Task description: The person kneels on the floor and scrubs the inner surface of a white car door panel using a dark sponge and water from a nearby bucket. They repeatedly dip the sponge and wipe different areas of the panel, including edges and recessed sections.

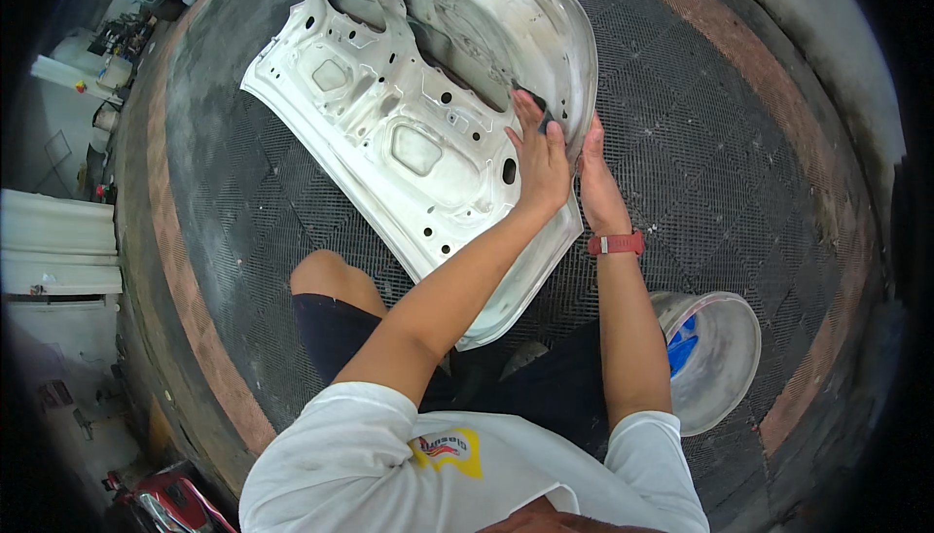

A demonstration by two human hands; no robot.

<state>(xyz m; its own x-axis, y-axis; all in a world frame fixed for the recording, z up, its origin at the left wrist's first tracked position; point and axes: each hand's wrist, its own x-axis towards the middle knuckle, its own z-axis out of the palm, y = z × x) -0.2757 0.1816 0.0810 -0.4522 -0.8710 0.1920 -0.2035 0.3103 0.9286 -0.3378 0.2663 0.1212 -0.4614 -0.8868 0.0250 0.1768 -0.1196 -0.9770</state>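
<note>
A large white car body panel (pixel 467 183), stamped with recesses, round holes and cut-outs, stands tilted in front of me. My left hand (pixel 543 163) reaches across and presses a thin dark grey pad (pixel 531 101), which looks like a sanding pad, against the panel's inner face near its right side. Its fingers lie along the pad and partly cover it. My right hand (pixel 601 183), with a red watch (pixel 616 243) on the wrist, grips the panel's right edge. The fingers behind that edge are partly hidden.
A pale bucket (pixel 735 377) with something blue (pixel 683 346) inside stands beside my right forearm. Black grid tiles (pixel 700 134) with a reddish border strip (pixel 180 280) cover the floor. Shop items line the left side, with a red vehicle part (pixel 175 504) at the lower left.
</note>
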